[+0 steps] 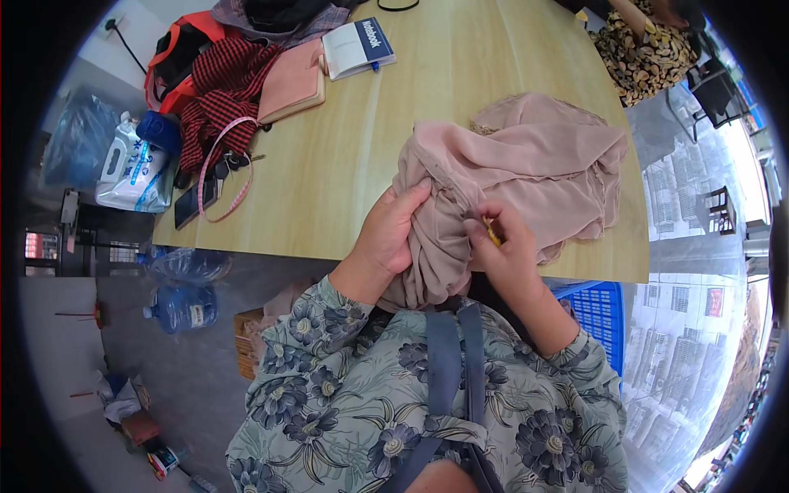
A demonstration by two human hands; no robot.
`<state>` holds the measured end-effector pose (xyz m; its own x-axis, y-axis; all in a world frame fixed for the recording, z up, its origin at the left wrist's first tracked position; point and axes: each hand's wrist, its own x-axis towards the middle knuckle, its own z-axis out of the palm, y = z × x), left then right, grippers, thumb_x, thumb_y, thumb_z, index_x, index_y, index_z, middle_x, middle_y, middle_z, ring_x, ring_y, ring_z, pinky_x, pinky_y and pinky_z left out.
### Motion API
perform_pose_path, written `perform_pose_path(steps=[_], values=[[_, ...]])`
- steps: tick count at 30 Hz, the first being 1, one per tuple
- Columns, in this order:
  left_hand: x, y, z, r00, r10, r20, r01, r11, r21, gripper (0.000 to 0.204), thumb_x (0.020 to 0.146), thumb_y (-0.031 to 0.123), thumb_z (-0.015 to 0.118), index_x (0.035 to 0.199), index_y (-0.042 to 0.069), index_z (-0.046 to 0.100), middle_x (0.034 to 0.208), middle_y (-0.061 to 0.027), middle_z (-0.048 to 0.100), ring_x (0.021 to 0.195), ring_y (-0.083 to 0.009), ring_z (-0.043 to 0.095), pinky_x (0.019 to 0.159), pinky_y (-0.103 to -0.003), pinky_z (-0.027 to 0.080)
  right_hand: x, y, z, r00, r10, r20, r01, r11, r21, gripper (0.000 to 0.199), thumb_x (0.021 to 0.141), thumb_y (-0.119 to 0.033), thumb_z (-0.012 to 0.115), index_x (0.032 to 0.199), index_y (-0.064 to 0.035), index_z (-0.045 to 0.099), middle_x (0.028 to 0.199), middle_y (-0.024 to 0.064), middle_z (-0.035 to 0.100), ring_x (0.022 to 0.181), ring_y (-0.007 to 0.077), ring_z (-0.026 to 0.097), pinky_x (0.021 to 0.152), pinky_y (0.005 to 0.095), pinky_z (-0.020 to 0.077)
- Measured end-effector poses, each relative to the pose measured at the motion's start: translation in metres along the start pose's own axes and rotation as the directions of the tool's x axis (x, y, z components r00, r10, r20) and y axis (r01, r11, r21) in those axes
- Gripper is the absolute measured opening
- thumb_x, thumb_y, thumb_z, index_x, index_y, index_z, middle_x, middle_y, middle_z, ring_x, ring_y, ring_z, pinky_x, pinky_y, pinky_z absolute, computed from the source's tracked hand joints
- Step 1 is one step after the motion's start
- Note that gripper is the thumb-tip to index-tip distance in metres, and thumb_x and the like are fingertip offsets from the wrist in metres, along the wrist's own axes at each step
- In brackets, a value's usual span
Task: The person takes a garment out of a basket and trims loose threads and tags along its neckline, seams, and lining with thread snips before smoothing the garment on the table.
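The pink fabric [526,172] lies bunched at the near edge of the worktop [370,156], part of it drooping toward the person's lap. The left hand [390,234] clamps a gathered fold; the right hand [501,246] pinches a small yellow tool [493,237] against the cloth. The thin weave could snag or tear if that tool slips, and the hanging part may drag the fabric off the edge.

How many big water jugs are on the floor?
2: one water jug upright on the floor left of the person, another above it by the table edge. Others may be hidden.
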<state>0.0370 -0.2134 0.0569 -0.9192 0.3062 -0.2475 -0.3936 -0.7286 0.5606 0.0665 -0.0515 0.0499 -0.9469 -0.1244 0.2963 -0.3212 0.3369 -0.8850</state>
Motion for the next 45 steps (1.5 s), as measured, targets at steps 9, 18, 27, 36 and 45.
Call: perform_pose_path(steps=[9,18,27,36,45], values=[[-0.003,0.001,0.002,0.999,0.010,0.030,-0.010,1.000,0.007,0.032,0.088,0.011,0.049,0.118,0.001,0.044,0.113,-0.0106,0.054,0.103,-0.0203,0.054,0.089,-0.034,0.045,0.012,0.009,-0.004,0.966,0.255,0.043,-0.256,0.924,0.285,0.010,0.082,-0.008,0.059,0.084,-0.0003,0.053,0.068,-0.0013,0.052,0.063,0.0037,0.046,0.057,0.0189,0.0396],[-0.002,0.001,0.003,0.998,-0.049,0.032,0.052,0.995,-0.080,0.032,0.088,0.013,0.051,0.116,0.001,0.046,0.110,-0.0111,0.055,0.097,-0.0208,0.057,0.085,-0.035,0.049,0.015,0.004,-0.013,0.991,0.135,0.020,-0.136,0.990,0.021,0.014,0.080,-0.010,0.060,0.090,-0.0014,0.054,0.070,0.0042,0.055,0.064,0.0094,0.050,0.059,0.0232,0.0423],[-0.005,0.000,0.010,0.995,-0.051,0.082,0.056,0.996,-0.066,0.030,0.090,0.015,0.047,0.117,0.001,0.046,0.111,-0.0110,0.056,0.097,-0.0205,0.057,0.085,-0.035,0.048,0.012,-0.025,-0.026,0.997,-0.074,-0.004,0.070,0.957,-0.282,0.039,0.075,-0.026,0.066,0.105,-0.0059,0.053,0.087,0.0116,0.058,0.074,0.0247,0.058,0.066,0.0324,0.0473],[-0.009,-0.007,0.014,0.996,-0.010,0.088,0.004,0.997,0.072,0.031,0.088,0.013,0.051,0.116,0.000,0.046,0.106,-0.0086,0.058,0.093,-0.0172,0.058,0.080,-0.030,0.049,0.023,-0.028,-0.016,0.981,-0.193,-0.029,0.176,0.938,-0.300,0.035,0.070,-0.016,0.069,0.100,-0.0058,0.054,0.084,0.0096,0.057,0.071,0.0243,0.058,0.063,0.0322,0.0470],[-0.011,-0.008,0.014,0.995,-0.026,0.096,0.013,0.990,0.140,0.030,0.088,0.009,0.051,0.116,-0.001,0.048,0.106,-0.0088,0.058,0.093,-0.0166,0.058,0.081,-0.029,0.049,0.027,-0.017,-0.017,0.996,0.071,-0.051,-0.073,0.997,-0.032,0.014,0.077,-0.007,0.062,0.087,-0.0018,0.054,0.073,0.0052,0.053,0.065,0.0135,0.051,0.059,0.0241,0.0419]])
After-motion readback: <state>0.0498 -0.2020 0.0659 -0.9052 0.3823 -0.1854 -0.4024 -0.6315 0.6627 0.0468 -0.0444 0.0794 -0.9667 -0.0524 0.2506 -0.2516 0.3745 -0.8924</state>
